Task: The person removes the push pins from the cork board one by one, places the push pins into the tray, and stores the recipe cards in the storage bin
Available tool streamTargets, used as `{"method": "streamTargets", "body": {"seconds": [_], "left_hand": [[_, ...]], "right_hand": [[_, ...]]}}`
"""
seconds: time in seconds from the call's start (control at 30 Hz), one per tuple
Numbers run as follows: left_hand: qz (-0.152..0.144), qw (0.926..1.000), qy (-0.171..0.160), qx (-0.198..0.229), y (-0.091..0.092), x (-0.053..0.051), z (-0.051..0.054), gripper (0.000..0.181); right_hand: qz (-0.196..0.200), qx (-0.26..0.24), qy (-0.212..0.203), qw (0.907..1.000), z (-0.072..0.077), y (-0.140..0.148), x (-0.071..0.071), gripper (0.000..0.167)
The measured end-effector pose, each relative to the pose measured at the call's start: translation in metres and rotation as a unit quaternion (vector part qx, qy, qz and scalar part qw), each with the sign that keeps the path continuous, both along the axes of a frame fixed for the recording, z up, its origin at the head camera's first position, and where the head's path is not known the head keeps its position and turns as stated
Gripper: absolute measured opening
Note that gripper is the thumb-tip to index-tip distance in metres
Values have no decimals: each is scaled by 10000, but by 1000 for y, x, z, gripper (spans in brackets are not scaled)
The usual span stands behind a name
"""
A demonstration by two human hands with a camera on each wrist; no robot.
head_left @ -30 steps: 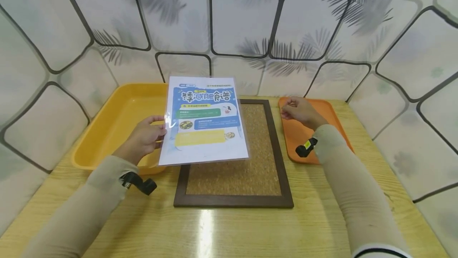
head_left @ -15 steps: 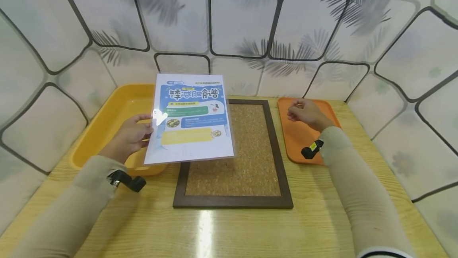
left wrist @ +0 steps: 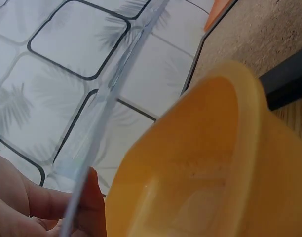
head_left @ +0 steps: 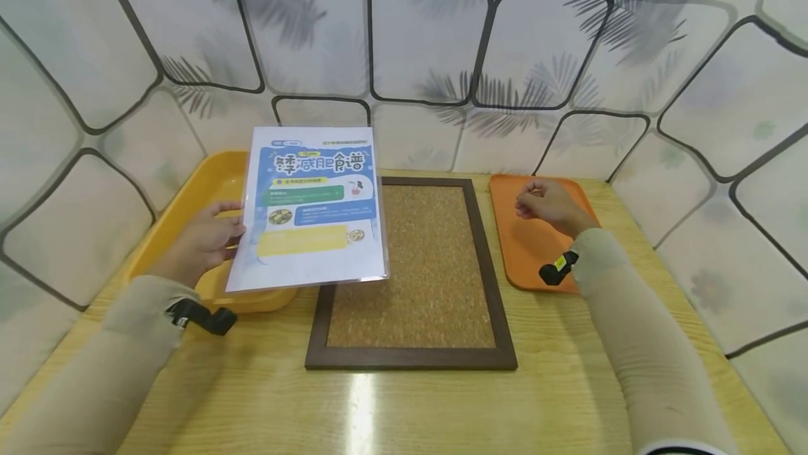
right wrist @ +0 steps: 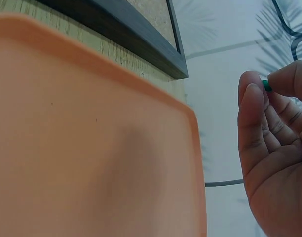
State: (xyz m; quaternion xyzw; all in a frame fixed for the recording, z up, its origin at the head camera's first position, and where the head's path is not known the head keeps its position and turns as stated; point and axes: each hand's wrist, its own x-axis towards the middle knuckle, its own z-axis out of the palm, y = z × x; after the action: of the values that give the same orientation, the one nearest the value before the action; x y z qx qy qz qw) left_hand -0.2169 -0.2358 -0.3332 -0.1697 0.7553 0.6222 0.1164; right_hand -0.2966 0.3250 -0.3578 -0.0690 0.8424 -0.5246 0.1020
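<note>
My left hand (head_left: 200,241) pinches the left edge of a laminated poster (head_left: 312,209) with blue, green and yellow printing. It holds the poster up over the yellow tub (head_left: 189,206) and the left part of a cork board (head_left: 435,266). The left wrist view shows the poster nearly edge-on between thumb and fingers. Over the orange tray (head_left: 529,255), my right hand (head_left: 550,208) pinches a small green object (right wrist: 266,85) between thumb and fingertips. Most of that object is hidden, so its kind is unclear.
A dark brown frame (head_left: 410,358) edges the cork board, which lies flat on the wooden table (head_left: 416,409). The tub stands left of it, the tray right. A patterned cloth wall (head_left: 429,41) encloses the back and sides.
The left hand and the poster have moved left, baring more of the cork board. My right hand has shifted slightly right over the tray.
</note>
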Motion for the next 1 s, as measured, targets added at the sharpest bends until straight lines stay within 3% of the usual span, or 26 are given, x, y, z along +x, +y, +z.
{"method": "streamTargets", "body": {"seconds": [0.73, 1.0], "left_hand": [[614, 9981, -106, -26, -39, 0, 0, 37], [600, 9981, -95, -123, -52, 1, 1, 41]], "right_hand": [[-257, -170, -171, 9994, -9, 21, 4, 17], [-308, -22, -165, 9994, -13, 26, 9, 20]]}}
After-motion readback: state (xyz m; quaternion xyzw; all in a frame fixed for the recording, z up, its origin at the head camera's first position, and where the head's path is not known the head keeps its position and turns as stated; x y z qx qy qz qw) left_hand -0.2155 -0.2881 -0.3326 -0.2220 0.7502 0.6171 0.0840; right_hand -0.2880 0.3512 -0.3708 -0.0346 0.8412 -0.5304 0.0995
